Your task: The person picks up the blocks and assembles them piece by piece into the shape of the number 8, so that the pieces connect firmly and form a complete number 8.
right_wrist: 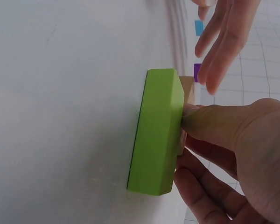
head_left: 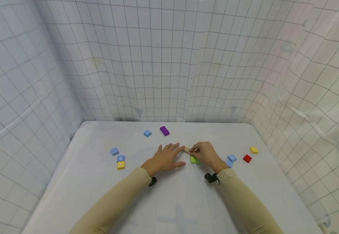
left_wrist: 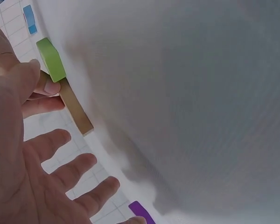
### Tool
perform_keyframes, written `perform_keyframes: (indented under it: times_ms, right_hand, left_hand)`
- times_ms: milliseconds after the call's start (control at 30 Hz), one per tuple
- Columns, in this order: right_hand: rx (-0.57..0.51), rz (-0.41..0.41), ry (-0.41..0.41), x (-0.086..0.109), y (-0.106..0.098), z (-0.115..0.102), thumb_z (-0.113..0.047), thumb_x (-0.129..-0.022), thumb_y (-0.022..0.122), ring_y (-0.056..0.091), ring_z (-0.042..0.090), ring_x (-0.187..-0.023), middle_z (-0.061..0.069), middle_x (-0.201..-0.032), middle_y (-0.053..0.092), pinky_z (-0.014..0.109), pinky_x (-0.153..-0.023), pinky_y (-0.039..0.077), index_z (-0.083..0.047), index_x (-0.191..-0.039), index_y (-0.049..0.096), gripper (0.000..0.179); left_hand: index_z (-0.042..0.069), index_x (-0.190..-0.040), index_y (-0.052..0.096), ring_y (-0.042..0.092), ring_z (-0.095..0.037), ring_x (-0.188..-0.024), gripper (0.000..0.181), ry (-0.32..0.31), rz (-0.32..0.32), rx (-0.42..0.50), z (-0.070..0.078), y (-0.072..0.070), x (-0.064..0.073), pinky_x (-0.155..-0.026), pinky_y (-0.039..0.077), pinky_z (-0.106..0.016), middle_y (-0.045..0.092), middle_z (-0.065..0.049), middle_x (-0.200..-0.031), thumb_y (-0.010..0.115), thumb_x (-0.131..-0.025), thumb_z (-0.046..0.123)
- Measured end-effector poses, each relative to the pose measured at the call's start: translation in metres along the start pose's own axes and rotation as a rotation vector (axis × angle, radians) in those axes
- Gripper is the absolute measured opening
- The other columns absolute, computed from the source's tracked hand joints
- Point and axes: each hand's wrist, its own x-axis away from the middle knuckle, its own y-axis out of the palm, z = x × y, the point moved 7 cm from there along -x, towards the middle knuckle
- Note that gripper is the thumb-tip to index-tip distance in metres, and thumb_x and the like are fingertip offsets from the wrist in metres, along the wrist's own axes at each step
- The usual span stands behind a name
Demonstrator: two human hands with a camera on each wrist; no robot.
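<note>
My right hand (head_left: 207, 153) pinches a small tan wooden block (head_left: 187, 149) between thumb and fingers, just behind a bright green block (right_wrist: 156, 133). The green block lies on the white table close to the thumb, overlapping the wooden one in the right wrist view. To the left, my left hand (head_left: 167, 158) is held palm down over the table with its fingers spread. Its index fingertip is right at the left end of the wooden block, and its thumb points toward the green block. The right palm's inner side is partly hidden in the head view.
Behind the hands lie a purple block (head_left: 165, 131) and a blue numbered block (head_left: 147, 133). On the left are blue blocks (head_left: 115, 151) and a yellow block (head_left: 121, 165). Toward the right are more blue blocks (head_left: 232, 158), a red block (head_left: 247, 158) and another yellow block (head_left: 254, 150).
</note>
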Motion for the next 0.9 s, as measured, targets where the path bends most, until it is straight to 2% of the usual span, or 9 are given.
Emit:
perform_keyframes:
  times_ms: [133,267,300,433,467,600,667,733,900]
  right_hand:
    - [-0.029,0.010,-0.075,-0.006,0.015,0.023,-0.017,-0.103,0.090,0.077,0.015,-0.085,0.006,-0.104,0.090,0.030,-0.075,0.062,-0.014,-0.108,0.094,0.007]
    - [-0.027,0.007,-0.075,-0.013,0.029,0.042,-0.020,-0.101,0.093,0.075,0.012,-0.083,0.002,-0.101,0.090,0.026,-0.073,0.059,-0.018,-0.106,0.095,0.005]
    - [-0.030,0.004,-0.072,-0.014,0.030,0.041,-0.020,-0.101,0.093,0.076,0.012,-0.084,0.002,-0.102,0.090,0.027,-0.074,0.060,-0.018,-0.106,0.095,0.005]
    - [-0.040,-0.021,-0.065,-0.010,0.021,0.021,-0.018,-0.102,0.092,0.077,0.013,-0.087,0.004,-0.103,0.090,0.029,-0.076,0.062,-0.016,-0.107,0.095,0.006]
    - [-0.044,-0.025,-0.082,-0.011,0.021,0.021,-0.022,-0.104,0.092,0.077,0.013,-0.089,0.003,-0.104,0.090,0.029,-0.078,0.063,-0.016,-0.108,0.095,0.008]
    - [-0.062,-0.054,-0.067,-0.005,0.007,-0.008,-0.016,-0.101,0.093,0.079,0.015,-0.090,0.006,-0.103,0.091,0.033,-0.081,0.066,-0.011,-0.107,0.095,0.008]
    - [-0.065,-0.061,-0.070,-0.004,0.005,-0.014,-0.016,-0.101,0.093,0.079,0.015,-0.090,0.005,-0.104,0.091,0.033,-0.081,0.066,-0.011,-0.108,0.095,0.008]
    - [-0.065,-0.063,-0.094,-0.006,0.010,-0.008,-0.021,-0.103,0.092,0.079,0.013,-0.092,0.002,-0.105,0.091,0.031,-0.083,0.065,-0.014,-0.108,0.095,0.009]
    - [-0.077,-0.077,-0.108,-0.011,0.025,0.002,-0.021,-0.102,0.093,0.080,0.015,-0.095,0.000,-0.106,0.091,0.032,-0.084,0.066,-0.017,-0.107,0.095,0.006]
  left_hand:
    - [0.029,-0.179,0.047,0.040,-0.044,-0.175,0.078,0.017,-0.018,0.003,-0.005,0.009,-0.010,-0.138,0.029,-0.083,0.041,-0.006,-0.190,0.063,-0.114,0.069]
    - [0.026,-0.177,0.051,0.043,-0.044,-0.173,0.076,0.027,-0.025,-0.001,-0.004,0.008,-0.010,-0.137,0.032,-0.082,0.046,-0.007,-0.187,0.065,-0.114,0.066]
    - [0.027,-0.176,0.052,0.045,-0.043,-0.172,0.075,0.037,-0.008,-0.013,-0.009,0.013,-0.014,-0.135,0.035,-0.082,0.048,-0.007,-0.186,0.063,-0.114,0.068]
    - [0.022,-0.175,0.054,0.046,-0.043,-0.171,0.072,0.034,-0.007,-0.001,-0.006,0.006,-0.008,-0.134,0.039,-0.080,0.052,-0.009,-0.183,0.070,-0.114,0.059]
    - [0.021,-0.174,0.055,0.047,-0.042,-0.171,0.072,0.036,-0.003,0.000,-0.006,0.006,-0.007,-0.134,0.041,-0.078,0.053,-0.009,-0.183,0.071,-0.114,0.057]
    - [0.018,-0.172,0.058,0.049,-0.039,-0.170,0.069,0.030,-0.007,0.005,-0.004,0.001,-0.001,-0.132,0.049,-0.069,0.054,-0.009,-0.182,0.076,-0.113,0.049]
    - [0.017,-0.170,0.061,0.052,-0.037,-0.169,0.067,0.026,-0.005,0.002,-0.004,-0.001,0.001,-0.131,0.052,-0.064,0.055,-0.009,-0.180,0.077,-0.113,0.048]
    - [0.016,-0.166,0.065,0.055,-0.035,-0.166,0.063,0.025,0.004,0.000,-0.004,-0.004,0.002,-0.129,0.055,-0.061,0.059,-0.008,-0.178,0.079,-0.112,0.047]
    - [0.014,-0.154,0.076,0.065,-0.035,-0.156,0.051,0.040,0.035,0.012,-0.007,-0.010,0.005,-0.125,0.060,-0.055,0.070,-0.010,-0.165,0.084,-0.110,0.040]
